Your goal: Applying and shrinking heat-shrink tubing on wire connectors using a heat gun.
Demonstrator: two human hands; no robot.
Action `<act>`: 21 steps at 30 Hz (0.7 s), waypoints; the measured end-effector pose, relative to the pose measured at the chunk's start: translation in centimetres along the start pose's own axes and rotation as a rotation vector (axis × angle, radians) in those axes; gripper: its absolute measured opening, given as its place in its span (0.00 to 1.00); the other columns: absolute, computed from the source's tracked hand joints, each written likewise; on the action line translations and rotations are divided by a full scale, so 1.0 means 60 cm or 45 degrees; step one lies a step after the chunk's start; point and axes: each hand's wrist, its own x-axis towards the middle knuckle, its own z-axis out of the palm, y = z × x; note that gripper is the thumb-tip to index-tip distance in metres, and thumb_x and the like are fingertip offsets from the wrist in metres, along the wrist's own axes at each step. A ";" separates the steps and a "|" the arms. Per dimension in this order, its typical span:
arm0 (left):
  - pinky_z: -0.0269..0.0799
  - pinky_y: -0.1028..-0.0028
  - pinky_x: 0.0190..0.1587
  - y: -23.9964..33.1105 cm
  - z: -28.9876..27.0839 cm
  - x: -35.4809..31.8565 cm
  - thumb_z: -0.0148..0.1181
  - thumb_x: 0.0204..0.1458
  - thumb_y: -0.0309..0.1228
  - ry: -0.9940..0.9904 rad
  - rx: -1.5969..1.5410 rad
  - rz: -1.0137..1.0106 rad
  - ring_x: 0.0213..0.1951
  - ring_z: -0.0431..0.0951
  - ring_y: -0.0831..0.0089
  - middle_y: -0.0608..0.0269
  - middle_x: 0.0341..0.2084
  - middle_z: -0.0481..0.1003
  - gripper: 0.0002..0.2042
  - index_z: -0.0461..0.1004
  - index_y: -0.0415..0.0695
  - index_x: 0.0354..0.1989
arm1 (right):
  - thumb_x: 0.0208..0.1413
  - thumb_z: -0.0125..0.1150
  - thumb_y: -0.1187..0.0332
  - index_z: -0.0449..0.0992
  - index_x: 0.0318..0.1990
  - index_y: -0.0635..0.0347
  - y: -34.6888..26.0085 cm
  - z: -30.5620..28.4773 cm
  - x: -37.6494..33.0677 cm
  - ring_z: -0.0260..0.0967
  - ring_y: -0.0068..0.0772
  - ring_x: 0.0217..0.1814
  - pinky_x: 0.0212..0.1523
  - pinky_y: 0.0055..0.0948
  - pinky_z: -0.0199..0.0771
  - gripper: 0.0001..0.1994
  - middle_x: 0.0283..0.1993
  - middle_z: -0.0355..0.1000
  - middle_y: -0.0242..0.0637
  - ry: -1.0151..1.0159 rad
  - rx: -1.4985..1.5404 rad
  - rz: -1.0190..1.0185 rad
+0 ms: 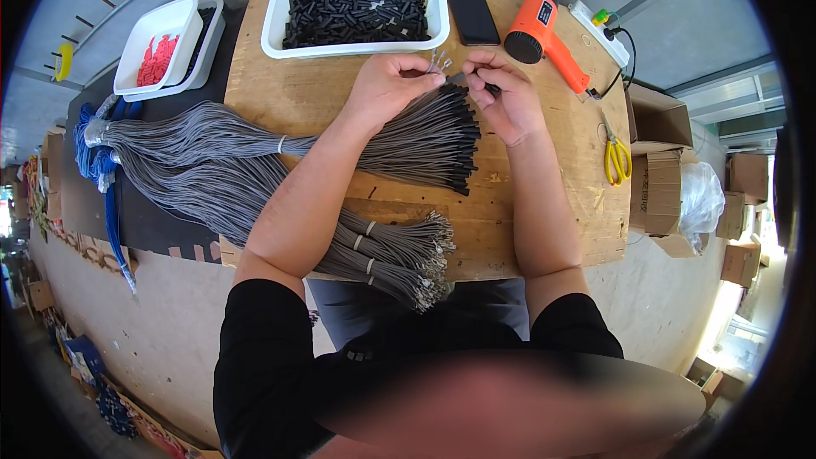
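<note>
My left hand (393, 85) pinches several grey wires whose bare metal terminals (439, 62) stick up past the fingertips. Just to its right, the fingers of my right hand (510, 100) are closed on a small black sleeve (490, 87), close to the wire ends. Below both hands fans a bundle of grey wires (408, 149), its ends covered by black sleeves (463, 140). Nearer me lie tied grey wire bundles (365, 246) with uncovered metal terminals (433, 246). A white tub (270, 25) full of loose black sleeves (353, 13) stands behind my hands.
An orange heat gun (535, 25), a black phone (474, 13) and a power strip (599, 34) lie at the back right. Yellow-handled scissors (617, 157) rest near the right edge. White trays (127, 68), one with red pieces (158, 61), stand left. Cardboard boxes (659, 187) are beyond the table.
</note>
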 end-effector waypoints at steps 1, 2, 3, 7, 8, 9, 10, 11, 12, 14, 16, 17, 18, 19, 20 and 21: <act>0.69 0.82 0.32 -0.001 0.001 0.000 0.70 0.55 0.28 0.025 0.042 0.028 0.27 0.73 0.84 0.68 0.25 0.79 0.10 0.83 0.34 0.40 | 0.66 0.53 0.76 0.74 0.49 0.70 0.001 -0.005 0.002 0.62 0.19 0.29 0.22 0.15 0.57 0.09 0.40 0.76 0.41 0.001 0.000 -0.002; 0.69 0.82 0.32 -0.001 0.002 0.000 0.70 0.55 0.29 0.049 0.084 0.055 0.27 0.73 0.84 0.69 0.25 0.79 0.10 0.83 0.35 0.40 | 0.65 0.51 0.77 0.74 0.50 0.69 0.002 -0.010 0.004 0.62 0.20 0.30 0.23 0.16 0.57 0.10 0.40 0.75 0.42 0.006 0.022 0.003; 0.69 0.82 0.32 0.000 0.003 -0.001 0.70 0.55 0.29 0.045 0.084 0.055 0.27 0.73 0.84 0.69 0.25 0.79 0.10 0.83 0.35 0.40 | 0.64 0.50 0.79 0.73 0.51 0.68 0.002 -0.014 0.004 0.62 0.21 0.30 0.23 0.17 0.57 0.10 0.41 0.75 0.43 0.010 0.043 0.007; 0.70 0.82 0.31 0.007 0.005 -0.004 0.70 0.56 0.29 0.000 0.025 -0.003 0.27 0.73 0.84 0.69 0.25 0.79 0.10 0.83 0.35 0.41 | 0.65 0.51 0.77 0.73 0.51 0.67 -0.003 -0.017 0.000 0.61 0.20 0.28 0.21 0.17 0.55 0.10 0.38 0.73 0.40 -0.009 0.013 -0.019; 0.70 0.82 0.31 0.009 0.005 -0.004 0.70 0.56 0.29 -0.003 0.033 -0.002 0.27 0.73 0.84 0.69 0.25 0.79 0.09 0.83 0.35 0.41 | 0.67 0.50 0.74 0.73 0.51 0.66 -0.009 -0.017 -0.002 0.60 0.20 0.26 0.20 0.17 0.54 0.10 0.36 0.72 0.38 0.002 0.006 -0.018; 0.70 0.82 0.31 0.011 0.004 -0.005 0.70 0.56 0.29 -0.007 0.031 0.001 0.27 0.73 0.84 0.69 0.25 0.79 0.09 0.83 0.35 0.41 | 0.68 0.50 0.72 0.73 0.51 0.65 -0.014 -0.018 -0.004 0.58 0.19 0.23 0.19 0.17 0.53 0.10 0.33 0.71 0.35 0.013 -0.002 -0.016; 0.71 0.81 0.33 0.012 0.002 -0.007 0.69 0.56 0.28 0.002 0.057 -0.037 0.28 0.74 0.83 0.68 0.27 0.79 0.10 0.83 0.35 0.43 | 0.68 0.50 0.72 0.73 0.51 0.65 -0.021 -0.022 -0.005 0.58 0.19 0.23 0.19 0.17 0.53 0.10 0.33 0.71 0.35 0.014 -0.006 -0.021; 0.72 0.81 0.34 0.015 0.001 -0.008 0.69 0.57 0.27 0.011 0.082 -0.072 0.29 0.75 0.82 0.67 0.29 0.80 0.10 0.83 0.35 0.44 | 0.69 0.50 0.70 0.74 0.50 0.65 -0.033 -0.030 -0.005 0.57 0.18 0.22 0.19 0.17 0.52 0.10 0.30 0.70 0.32 0.033 -0.031 -0.079; 0.72 0.81 0.34 0.019 0.002 -0.009 0.69 0.57 0.27 0.009 0.079 -0.061 0.29 0.75 0.82 0.67 0.29 0.80 0.10 0.83 0.35 0.44 | 0.70 0.49 0.67 0.74 0.50 0.64 -0.049 -0.038 -0.005 0.56 0.17 0.20 0.18 0.17 0.52 0.11 0.28 0.68 0.29 0.049 -0.057 -0.138; 0.73 0.81 0.34 0.027 0.004 -0.011 0.68 0.58 0.28 0.029 0.080 -0.121 0.29 0.75 0.82 0.67 0.29 0.80 0.10 0.83 0.37 0.44 | 0.69 0.53 0.67 0.76 0.52 0.63 -0.085 -0.064 0.007 0.57 0.17 0.21 0.20 0.17 0.52 0.11 0.27 0.68 0.28 0.275 -0.446 -0.369; 0.70 0.82 0.31 0.022 0.009 -0.008 0.69 0.57 0.31 0.045 0.036 -0.101 0.27 0.75 0.84 0.69 0.25 0.79 0.11 0.83 0.36 0.43 | 0.58 0.68 0.60 0.77 0.58 0.61 -0.137 -0.119 0.020 0.72 0.26 0.27 0.29 0.27 0.70 0.23 0.31 0.76 0.34 0.714 -1.390 -0.673; 0.72 0.81 0.33 0.024 0.010 -0.007 0.68 0.58 0.31 0.036 0.037 -0.130 0.28 0.75 0.83 0.69 0.27 0.79 0.11 0.83 0.36 0.43 | 0.58 0.68 0.60 0.77 0.58 0.61 -0.164 -0.145 0.024 0.72 0.26 0.27 0.29 0.27 0.70 0.23 0.31 0.76 0.34 0.721 -1.398 -0.680; 0.73 0.81 0.34 0.027 0.009 -0.006 0.67 0.59 0.30 0.035 0.042 -0.156 0.29 0.75 0.83 0.68 0.28 0.80 0.10 0.83 0.36 0.44 | 0.54 0.71 0.57 0.77 0.59 0.60 -0.187 -0.165 0.031 0.76 0.32 0.33 0.35 0.31 0.74 0.27 0.35 0.78 0.39 0.740 -1.768 -0.485; 0.73 0.81 0.34 0.025 0.009 -0.005 0.67 0.59 0.30 0.032 0.038 -0.148 0.29 0.75 0.83 0.68 0.28 0.80 0.10 0.83 0.36 0.44 | 0.49 0.74 0.54 0.77 0.59 0.59 -0.208 -0.179 0.036 0.80 0.38 0.39 0.42 0.36 0.78 0.31 0.39 0.81 0.43 0.754 -2.131 -0.266; 0.73 0.81 0.35 0.021 0.007 -0.006 0.67 0.59 0.31 0.016 0.040 -0.139 0.30 0.75 0.83 0.68 0.28 0.80 0.10 0.83 0.36 0.44 | 0.42 0.77 0.51 0.77 0.60 0.58 -0.225 -0.181 0.041 0.80 0.43 0.49 0.51 0.38 0.77 0.36 0.43 0.81 0.47 0.680 -2.335 -0.143; 0.73 0.81 0.35 0.018 0.006 -0.005 0.67 0.59 0.31 0.000 0.042 -0.131 0.30 0.75 0.83 0.68 0.28 0.80 0.11 0.83 0.36 0.44 | 0.42 0.77 0.51 0.77 0.60 0.58 -0.235 -0.184 0.046 0.80 0.43 0.49 0.51 0.38 0.77 0.36 0.43 0.81 0.47 0.684 -2.340 -0.151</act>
